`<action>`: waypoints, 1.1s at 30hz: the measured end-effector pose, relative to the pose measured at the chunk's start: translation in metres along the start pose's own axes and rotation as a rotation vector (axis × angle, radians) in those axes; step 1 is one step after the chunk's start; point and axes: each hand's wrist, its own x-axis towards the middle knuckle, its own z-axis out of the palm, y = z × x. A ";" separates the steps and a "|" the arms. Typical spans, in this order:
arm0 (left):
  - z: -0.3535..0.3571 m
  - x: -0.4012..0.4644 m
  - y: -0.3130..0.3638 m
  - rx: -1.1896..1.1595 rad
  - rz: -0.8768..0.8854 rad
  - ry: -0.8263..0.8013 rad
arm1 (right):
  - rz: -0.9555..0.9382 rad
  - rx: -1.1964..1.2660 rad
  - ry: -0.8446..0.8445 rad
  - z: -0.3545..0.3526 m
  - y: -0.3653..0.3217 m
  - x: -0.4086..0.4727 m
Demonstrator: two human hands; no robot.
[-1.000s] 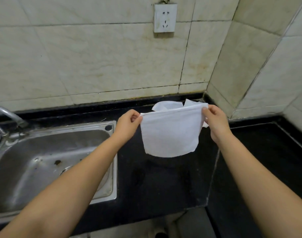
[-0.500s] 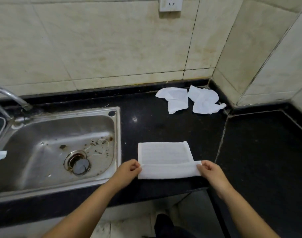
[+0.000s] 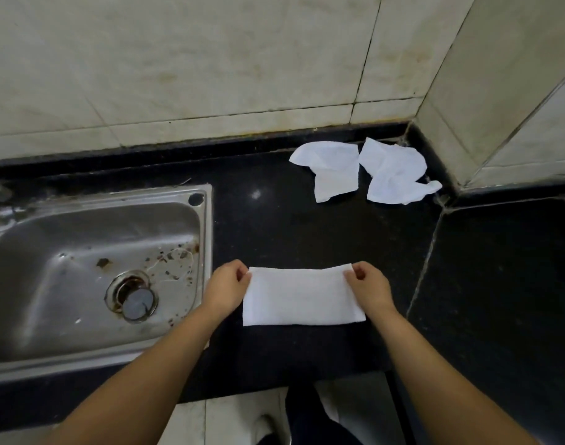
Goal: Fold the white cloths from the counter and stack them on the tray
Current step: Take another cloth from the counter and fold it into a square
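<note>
Black stone counter (image 3: pixel 274 226) ran along the tiled wall, with the steel sink (image 3: pixel 207 245) set in at my left. I had the folded white cloth (image 3: pixel 302 298) lying flat near the front edge, my left hand (image 3: pixel 226 289) pinching its far left corner and my right hand (image 3: pixel 367 289) pinching its far right corner. Two crumpled white cloths (image 3: pixel 331 168) lay touching each other back by the wall corner.

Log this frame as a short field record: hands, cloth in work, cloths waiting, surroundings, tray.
left hand: pinches far left corner of folded white cloth
right hand: pinches far right corner
folded white cloth: flat on black stone counter
two crumpled white cloths: unfolded, near wall corner
steel sink: left of cloth
tray: not in view
</note>
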 end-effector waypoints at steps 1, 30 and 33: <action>0.002 0.005 -0.001 0.057 0.008 0.004 | -0.004 -0.077 0.010 0.004 0.001 0.005; -0.052 0.034 0.144 0.118 0.638 -0.160 | -0.175 0.496 -0.009 -0.078 -0.065 -0.017; -0.083 0.027 0.153 -0.037 0.655 0.014 | -0.295 0.559 0.035 -0.094 -0.096 -0.024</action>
